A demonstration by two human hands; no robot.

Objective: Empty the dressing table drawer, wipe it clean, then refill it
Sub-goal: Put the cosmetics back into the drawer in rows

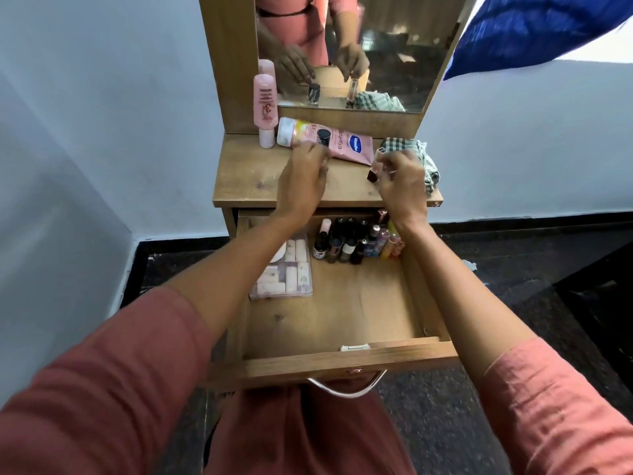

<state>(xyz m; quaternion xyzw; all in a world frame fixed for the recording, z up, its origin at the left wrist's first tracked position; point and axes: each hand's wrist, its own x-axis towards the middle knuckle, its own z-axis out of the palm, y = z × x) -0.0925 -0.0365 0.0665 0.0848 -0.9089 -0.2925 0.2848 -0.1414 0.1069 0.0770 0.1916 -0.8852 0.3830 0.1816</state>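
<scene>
The wooden drawer (342,363) stands pulled open below the tabletop (246,180). Inside it, several small bottles and lip tubes (356,241) cluster at the back, and a clear packet of pink-and-white items (284,272) lies at the left. Over the tabletop, my left hand (301,181) holds a small black-capped bottle (323,137) upright. A slim clear tube with a dark end (375,166) is pinched in my right hand (402,186). Beside my right hand lies a checked cloth (416,149).
A pink Vaseline tube (346,144) lies flat at the back of the tabletop. A tall pink bottle (265,108) stands at the left against the mirror frame. The mirror (394,46) rises behind. Walls flank the table; dark floor lies below.
</scene>
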